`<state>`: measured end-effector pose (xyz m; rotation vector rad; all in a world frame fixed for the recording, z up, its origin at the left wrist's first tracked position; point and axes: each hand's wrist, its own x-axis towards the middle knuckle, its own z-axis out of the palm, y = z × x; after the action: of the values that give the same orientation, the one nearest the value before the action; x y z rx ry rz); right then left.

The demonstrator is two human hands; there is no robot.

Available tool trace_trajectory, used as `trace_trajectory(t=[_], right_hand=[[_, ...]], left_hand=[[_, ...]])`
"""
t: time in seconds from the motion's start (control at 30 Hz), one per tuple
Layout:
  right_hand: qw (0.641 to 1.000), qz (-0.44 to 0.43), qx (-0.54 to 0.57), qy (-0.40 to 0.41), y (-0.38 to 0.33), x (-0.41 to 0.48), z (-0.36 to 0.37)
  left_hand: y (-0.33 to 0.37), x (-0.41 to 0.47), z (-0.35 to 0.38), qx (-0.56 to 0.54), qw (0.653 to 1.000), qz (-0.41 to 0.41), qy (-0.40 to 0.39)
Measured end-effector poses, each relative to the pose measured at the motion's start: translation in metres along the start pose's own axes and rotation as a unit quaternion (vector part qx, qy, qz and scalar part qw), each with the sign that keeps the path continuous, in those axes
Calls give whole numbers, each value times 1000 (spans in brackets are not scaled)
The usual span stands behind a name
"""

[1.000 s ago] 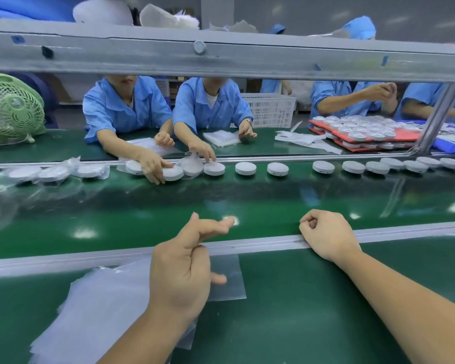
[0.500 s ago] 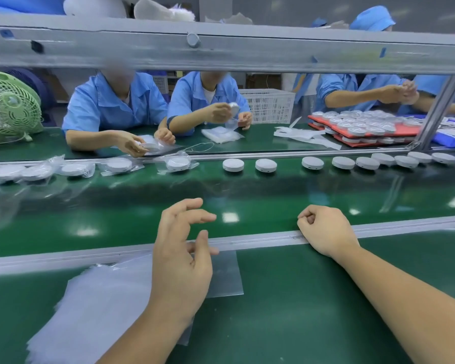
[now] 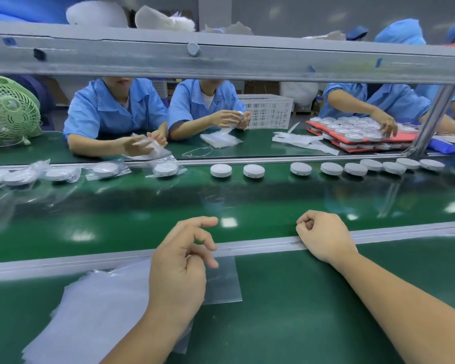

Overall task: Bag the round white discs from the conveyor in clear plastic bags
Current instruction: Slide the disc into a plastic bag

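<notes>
Several bare round white discs (image 3: 221, 170) ride in a row along the far side of the green conveyor belt (image 3: 247, 206). Farther left lie discs in clear bags (image 3: 165, 168). A stack of empty clear plastic bags (image 3: 95, 311) lies on the near green table under my left forearm. My left hand (image 3: 181, 264) hovers over the stack's right end by the metal rail (image 3: 260, 245), fingers loosely bent, holding nothing. My right hand (image 3: 323, 235) rests on that rail as a curled fist, empty. Both hands are well short of the discs.
Workers in blue sit across the belt and handle bags and discs. A red tray (image 3: 357, 136) of discs, a white basket (image 3: 265, 111) and a green fan (image 3: 8, 111) stand on the far table. A grey metal beam (image 3: 221, 56) crosses overhead.
The discs have ridden leftward on the belt. My left hand's fingers have gone from stretched forward to loosely bent. My right fist stays on the rail.
</notes>
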<state>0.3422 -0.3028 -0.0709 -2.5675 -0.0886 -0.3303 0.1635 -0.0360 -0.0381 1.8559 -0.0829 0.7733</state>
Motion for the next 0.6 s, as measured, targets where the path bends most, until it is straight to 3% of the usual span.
trace_trajectory(t=[0.37, 0.6], right_hand=[[998, -49, -12, 35, 3, 1, 2], [999, -48, -13, 19, 2, 0, 0]], left_hand=[[-2, -2, 3, 95, 993, 68, 30], [-8, -3, 1, 81, 995, 58, -29]])
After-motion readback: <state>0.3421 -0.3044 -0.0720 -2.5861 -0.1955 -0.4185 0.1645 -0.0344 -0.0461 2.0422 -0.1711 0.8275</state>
